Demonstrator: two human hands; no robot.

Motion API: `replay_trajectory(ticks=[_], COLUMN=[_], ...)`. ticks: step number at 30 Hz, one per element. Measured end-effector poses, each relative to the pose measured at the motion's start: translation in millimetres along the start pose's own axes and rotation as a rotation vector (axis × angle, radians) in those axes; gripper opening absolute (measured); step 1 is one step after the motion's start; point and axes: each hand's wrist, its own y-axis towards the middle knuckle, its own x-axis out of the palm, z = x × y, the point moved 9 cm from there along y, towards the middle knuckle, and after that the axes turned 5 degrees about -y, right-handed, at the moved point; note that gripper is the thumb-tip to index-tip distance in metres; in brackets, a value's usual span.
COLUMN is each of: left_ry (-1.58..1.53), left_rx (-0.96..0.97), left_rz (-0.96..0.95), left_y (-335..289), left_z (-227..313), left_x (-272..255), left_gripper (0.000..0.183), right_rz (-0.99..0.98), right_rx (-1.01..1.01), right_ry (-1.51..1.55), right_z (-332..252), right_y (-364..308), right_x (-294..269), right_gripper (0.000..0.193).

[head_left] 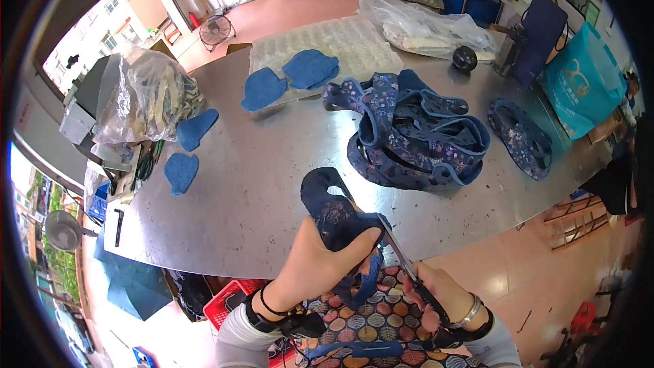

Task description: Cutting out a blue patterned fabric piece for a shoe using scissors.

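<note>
My left hand (317, 266) pinches a dark blue floral fabric piece (330, 204), curved like a shoe upper, just past the table's near edge. A pair of scissors (400, 251) is in my right hand (443, 289), its blades against the piece's edge beside my left thumb. Whether the blades are spread is hard to make out. Farther off lies a heap of similar floral pieces with blue-bound edges (422, 140), and a single floral piece (521, 138) rests to its right. Several plain blue fabric pieces (264, 88) lie toward the left and back.
The metal table (252, 197) curves across the view. A translucent packing sheet (327, 41), a clear bag (429, 27), a black round knob (465, 58) and a dark bottle (509, 49) stand at the back. At left is a stuffed plastic bag (146, 95); a teal bag (582, 82) sits right.
</note>
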Motion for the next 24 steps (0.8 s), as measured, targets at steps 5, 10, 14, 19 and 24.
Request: replay_trajectory(ticks=[5, 10, 14, 19, 24], left_ry=[0.043, 0.014, 0.07, 0.07, 0.051], left_rx=[-0.022, -0.12, -0.032, -0.061, -0.078], left_rz=[-0.029, -0.033, 0.01, -0.051, -0.079], left_y=[1, 2, 3, 1, 1], left_z=[2, -8, -3, -2, -8], left_x=[0, -4, -6, 4, 4], left_gripper=[0.011, 0.013, 0.012, 0.013, 0.015], right_rz=[0.025, 0.036, 0.072, 0.048, 0.042], right_rx=[-0.228, -0.215, -0.107, 0.099, 0.033], right_ry=[-0.239, -0.179, -0.162, 0.112, 0.01], right_z=[3, -7, 4, 10, 2], right_y=[3, -6, 0, 3, 3], right_x=[-5, -5, -4, 4, 3], right_gripper=[0.098, 0.093, 0.05, 0.04, 0.041])
